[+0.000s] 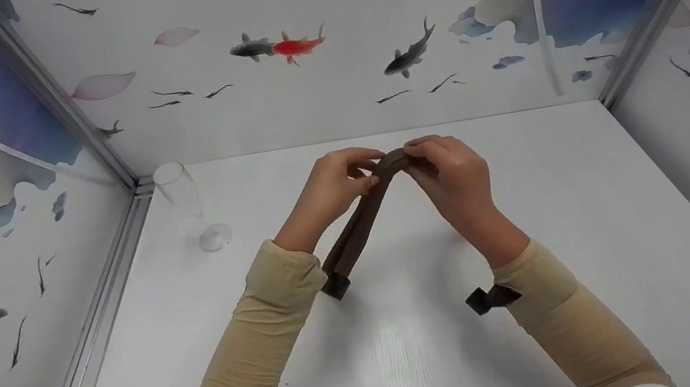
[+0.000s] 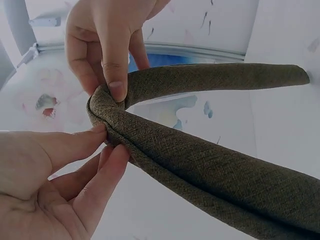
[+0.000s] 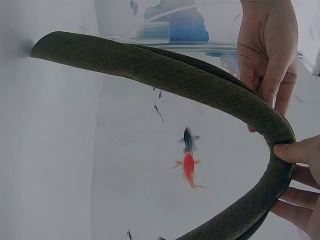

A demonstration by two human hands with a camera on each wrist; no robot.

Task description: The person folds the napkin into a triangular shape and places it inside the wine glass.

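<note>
A brown cloth (image 1: 360,225), folded lengthwise into a long band, bends in an arch between my two hands above the table. My left hand (image 1: 341,179) pinches it beside the bend, thumb and fingertips on its edge. On the other side of the bend, my right hand (image 1: 457,169) pinches the cloth between thumb and fingers. The weave and a lengthwise fold of the cloth (image 2: 200,165) show in the left wrist view. Both tails of the cloth (image 3: 150,65) appear in the right wrist view; in the head view the right hand hides one.
A clear stemmed glass (image 1: 215,237) stands upright at the table's back left. White panels (image 1: 337,98) printed with fish and petals enclose the white table (image 1: 400,365) at the back and sides. Small black devices (image 1: 493,298) sit at both wrists.
</note>
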